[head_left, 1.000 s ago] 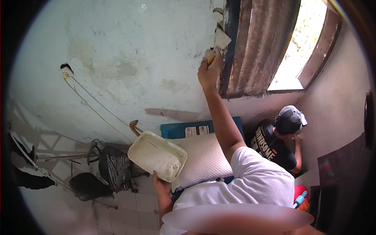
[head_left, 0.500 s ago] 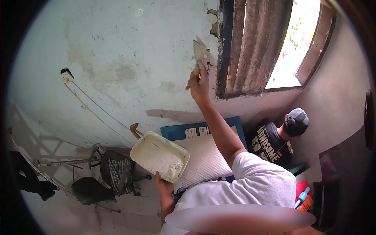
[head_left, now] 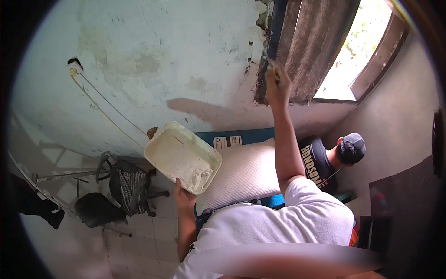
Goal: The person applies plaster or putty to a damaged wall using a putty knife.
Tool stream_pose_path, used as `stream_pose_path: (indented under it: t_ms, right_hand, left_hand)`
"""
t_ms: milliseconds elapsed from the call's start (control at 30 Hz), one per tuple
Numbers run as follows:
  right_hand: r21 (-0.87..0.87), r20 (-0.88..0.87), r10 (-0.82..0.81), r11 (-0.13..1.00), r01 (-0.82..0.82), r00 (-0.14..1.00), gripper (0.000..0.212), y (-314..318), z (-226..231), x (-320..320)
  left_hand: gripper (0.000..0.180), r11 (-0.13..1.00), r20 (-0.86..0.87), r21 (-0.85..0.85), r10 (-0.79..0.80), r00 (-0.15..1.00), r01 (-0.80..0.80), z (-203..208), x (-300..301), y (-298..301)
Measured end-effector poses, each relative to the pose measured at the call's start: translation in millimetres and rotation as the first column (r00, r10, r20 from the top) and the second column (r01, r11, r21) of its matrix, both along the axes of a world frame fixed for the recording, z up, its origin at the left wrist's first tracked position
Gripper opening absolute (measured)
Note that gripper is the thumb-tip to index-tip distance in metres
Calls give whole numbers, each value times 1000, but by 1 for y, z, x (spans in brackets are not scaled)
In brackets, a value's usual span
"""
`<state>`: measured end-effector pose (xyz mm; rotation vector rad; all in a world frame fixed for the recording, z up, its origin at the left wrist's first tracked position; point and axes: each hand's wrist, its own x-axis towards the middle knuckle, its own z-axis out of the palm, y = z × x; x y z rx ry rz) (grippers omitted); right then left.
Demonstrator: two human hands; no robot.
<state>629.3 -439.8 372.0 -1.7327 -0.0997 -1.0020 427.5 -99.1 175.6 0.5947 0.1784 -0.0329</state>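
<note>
My left hand (head_left: 186,195) grips the near rim of an off-white plastic tub (head_left: 153,156), thumb inside the edge. Wet white filler (head_left: 202,174) is smeared and heaped toward the tub's near right corner. My right hand (head_left: 278,88) is raised at the wall beside the window, closed around a putty knife (head_left: 267,56). Its blade appears edge-on and thin, close to the window's dark left frame (head_left: 274,39). I cannot tell whether the blade touches the wall. Broken, chipped plaster (head_left: 261,19) runs along that frame.
Under the tub lies a white quilted pillow (head_left: 246,169) on a blue mattress (head_left: 206,138). A person in a cap (head_left: 351,149) sits below the window at right. Black chairs (head_left: 127,186) stand at left. Cables hang from a wall socket (head_left: 74,69).
My right hand has swung right with the putty knife, from the wall to the window frame, and the blade has turned edge-on. The tub has shifted slightly left and up in view.
</note>
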Motion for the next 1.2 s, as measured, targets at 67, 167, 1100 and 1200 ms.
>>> stream_pose_path:
  t_ms: [67,167,1100,1200]
  right_hand:
    - [-152,122,-113,980,132,986,35,-9,18,7]
    - [-347,282,-257,871,349,924,39,-12,33,32]
    - [760,206,895,108,-641,396,41,46,-52,-94]
    - [727,147,931,128,-675,335,40,63,-59,-113]
  left_hand:
    - [67,1000,3,-4,-10,1000,10,1,-5,-1]
    - [65,1000,-8,21,-8,1000,8,1,-4,-6]
    - [62,999,25,-49,-10,1000,11,74,31,-10]
    - [61,996,171,-86,11,985,4,94,35,-4]
